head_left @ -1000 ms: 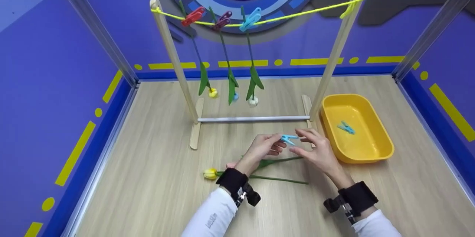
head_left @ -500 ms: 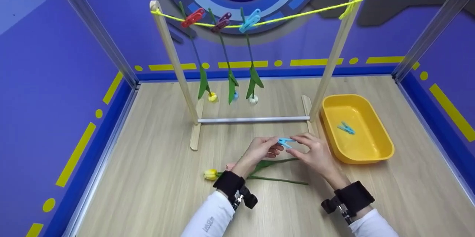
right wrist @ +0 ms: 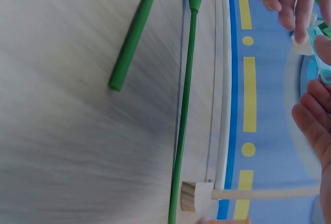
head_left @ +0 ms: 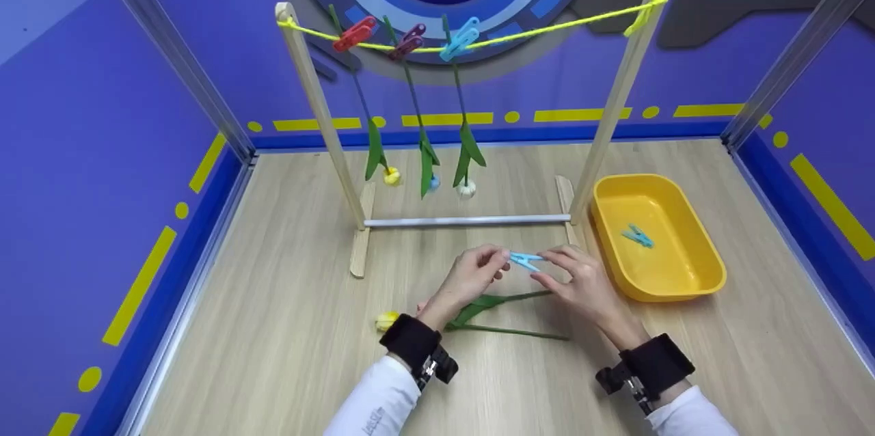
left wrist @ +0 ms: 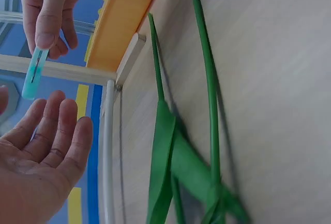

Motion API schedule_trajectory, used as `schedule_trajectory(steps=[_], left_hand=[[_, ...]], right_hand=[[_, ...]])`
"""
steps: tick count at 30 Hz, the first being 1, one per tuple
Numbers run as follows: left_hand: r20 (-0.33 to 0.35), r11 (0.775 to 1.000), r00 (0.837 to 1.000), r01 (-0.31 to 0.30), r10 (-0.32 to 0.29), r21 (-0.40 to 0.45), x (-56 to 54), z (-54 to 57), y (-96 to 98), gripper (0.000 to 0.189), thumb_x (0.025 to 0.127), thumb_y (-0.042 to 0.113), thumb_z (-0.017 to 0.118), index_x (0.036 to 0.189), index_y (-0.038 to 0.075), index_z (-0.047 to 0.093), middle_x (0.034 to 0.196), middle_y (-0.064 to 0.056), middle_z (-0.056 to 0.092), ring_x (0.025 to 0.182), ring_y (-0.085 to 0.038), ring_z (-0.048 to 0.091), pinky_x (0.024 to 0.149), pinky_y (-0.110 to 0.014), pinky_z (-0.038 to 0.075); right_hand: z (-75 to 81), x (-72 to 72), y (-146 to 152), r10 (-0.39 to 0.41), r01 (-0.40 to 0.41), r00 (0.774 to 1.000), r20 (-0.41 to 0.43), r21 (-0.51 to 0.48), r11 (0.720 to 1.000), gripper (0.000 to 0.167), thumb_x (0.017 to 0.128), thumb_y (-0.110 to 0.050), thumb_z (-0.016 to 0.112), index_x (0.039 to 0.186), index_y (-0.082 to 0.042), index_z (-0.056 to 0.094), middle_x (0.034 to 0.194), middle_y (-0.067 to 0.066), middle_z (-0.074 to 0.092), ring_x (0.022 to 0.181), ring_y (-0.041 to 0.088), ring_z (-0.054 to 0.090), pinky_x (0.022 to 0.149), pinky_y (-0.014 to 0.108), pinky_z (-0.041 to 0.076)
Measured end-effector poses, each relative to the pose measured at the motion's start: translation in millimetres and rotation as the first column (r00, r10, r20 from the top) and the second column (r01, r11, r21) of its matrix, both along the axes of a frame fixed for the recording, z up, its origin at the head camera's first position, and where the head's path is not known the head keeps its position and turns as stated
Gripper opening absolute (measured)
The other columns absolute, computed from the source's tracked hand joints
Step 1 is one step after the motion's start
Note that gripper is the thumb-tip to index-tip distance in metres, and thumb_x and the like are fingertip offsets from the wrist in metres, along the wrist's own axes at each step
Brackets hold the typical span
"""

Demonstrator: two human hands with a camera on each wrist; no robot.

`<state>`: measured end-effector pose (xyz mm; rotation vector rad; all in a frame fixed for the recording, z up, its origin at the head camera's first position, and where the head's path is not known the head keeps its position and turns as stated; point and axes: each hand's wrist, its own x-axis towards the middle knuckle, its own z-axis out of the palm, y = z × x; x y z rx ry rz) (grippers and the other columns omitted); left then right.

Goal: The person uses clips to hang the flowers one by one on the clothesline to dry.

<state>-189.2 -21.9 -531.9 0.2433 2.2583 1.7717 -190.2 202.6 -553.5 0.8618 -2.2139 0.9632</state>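
Slim, light-blue, V-shaped clothespin [head_left: 522, 258]

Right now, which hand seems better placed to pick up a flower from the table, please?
Probably the left hand: it looks open, near the flowers' green leaves, while the right hand pinches a blue clothespin.

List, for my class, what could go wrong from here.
1. The right hand pinches the held blue clothespin, which might slip and drop.
2. The loose flowers lie beneath the left wrist, so lowering it could shift them.
3. Each hanging flower depends on a single clothespin; bumping the yellow line might free one.
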Motion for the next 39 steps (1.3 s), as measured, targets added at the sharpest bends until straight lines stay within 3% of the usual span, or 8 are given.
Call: schedule_trajectory(steps=[5, 10, 13, 17, 21, 26, 31, 39], left_hand=[[-0.190, 0.973, 0.980, 0.017, -0.062, -0.230, -1.4, 6.9, -9.8, 0.042, 0.103, 0.045, 0.048, 0.126, 0.014, 0.066, 0.113, -0.003, 0.071, 0.099, -0.014, 0.066, 0.083, -0.026, 0.053], [-0.292, 0.903, 0.943, 0.022, -0.162, -0.429, -2.1, 7.4, -18.8, 0.046, 0.103, 0.046, 0.046, 0.130, 0.013, 0.063, 0.116, -0.002, 0.070, 0.101, -0.016, 0.066, 0.087, -0.028, 0.053], [-0.319, 0.867, 0.927, 0.014, -0.199, -0.498, -1.5, 5.7, -21.1, 0.044, 0.104, 0.046, 0.045, 0.127, 0.015, 0.065, 0.116, -0.001, 0.069, 0.102, -0.015, 0.066, 0.088, -0.029, 0.053], [-0.330, 0.824, 0.910, 0.022, -0.251, -0.566, -1.0, 3.4, -21.3, 0.042, 0.105, 0.044, 0.044, 0.123, 0.016, 0.068, 0.115, -0.001, 0.070, 0.102, -0.016, 0.066, 0.088, -0.030, 0.053], [-0.305, 0.760, 0.893, 0.061, -0.331, -0.647, -1.1, 1.5, -22.1, 0.040, 0.104, 0.043, 0.047, 0.122, 0.014, 0.069, 0.115, -0.003, 0.070, 0.107, -0.018, 0.065, 0.093, -0.032, 0.052], [-0.238, 0.695, 0.885, 0.123, -0.400, -0.709, -1.4, 2.6, -25.4, 0.040, 0.104, 0.040, 0.049, 0.124, 0.012, 0.068, 0.117, -0.004, 0.070, 0.111, -0.020, 0.064, 0.097, -0.033, 0.050], [-0.216, 0.645, 0.876, 0.132, -0.432, -0.752, 0.5, -1.8, -25.4, 0.038, 0.102, 0.038, 0.053, 0.124, 0.012, 0.068, 0.115, -0.004, 0.070, 0.106, -0.020, 0.064, 0.093, -0.032, 0.051], [-0.229, 0.490, 0.826, 0.065, -0.516, -0.869, 1.9, -13.9, -13.1, 0.032, 0.099, 0.034, 0.057, 0.122, 0.015, 0.069, 0.112, -0.004, 0.070, 0.102, -0.021, 0.066, 0.087, -0.031, 0.054]], right_hand=[[2.4, -0.9, 5, 0.000, 0.000, 1.000, -0.006, 0.014, 1.000, 0.036, 0.070, -0.005, 0.088, 0.103, -0.001, 0.075, 0.094, 0.007, 0.072, 0.085, 0.019, 0.067, 0.080, 0.017, 0.051], [3.1, -1.2, 10, -0.006, 0.006, 1.000, -0.003, 0.016, 1.000, 0.036, 0.071, -0.005, 0.087, 0.105, -0.002, 0.075, 0.095, 0.007, 0.073, 0.086, 0.020, 0.066, 0.084, 0.012, 0.049], [2.9, -1.0, 13, -0.004, 0.005, 1.000, -0.003, 0.017, 1.000, 0.036, 0.071, -0.005, 0.087, 0.105, -0.001, 0.075, 0.095, 0.008, 0.073, 0.085, 0.020, 0.066, 0.082, 0.012, 0.049], [2.1, -0.7, 14, 0.001, 0.000, 1.000, -0.011, 0.014, 1.000, 0.035, 0.070, -0.005, 0.087, 0.103, 0.000, 0.075, 0.094, 0.009, 0.073, 0.083, 0.020, 0.066, 0.078, 0.013, 0.049], [1.8, 0.1, 14, 0.004, -0.004, 0.999, -0.032, 0.005, 1.000, 0.033, 0.069, -0.002, 0.087, 0.100, 0.000, 0.076, 0.093, 0.009, 0.073, 0.081, 0.020, 0.066, 0.075, 0.014, 0.050], [-0.6, -1.7, 15, 0.018, -0.021, 0.997, -0.078, -0.031, 0.999, 0.032, 0.064, 0.004, 0.087, 0.095, 0.000, 0.078, 0.085, 0.008, 0.073, 0.075, 0.020, 0.065, 0.068, 0.018, 0.051], [-4.4, -1.6, 17, 0.038, -0.041, 0.998, -0.050, -0.048, 0.998, 0.027, 0.065, 0.007, 0.085, 0.090, 0.001, 0.078, 0.080, 0.010, 0.073, 0.070, 0.021, 0.065, 0.068, 0.016, 0.051], [-3.5, -0.2, 20, 0.014, -0.015, 0.999, -0.039, -0.039, 0.999, 0.024, 0.067, 0.006, 0.086, 0.089, -0.002, 0.079, 0.078, 0.005, 0.073, 0.068, 0.017, 0.064, 0.065, 0.016, 0.050]])
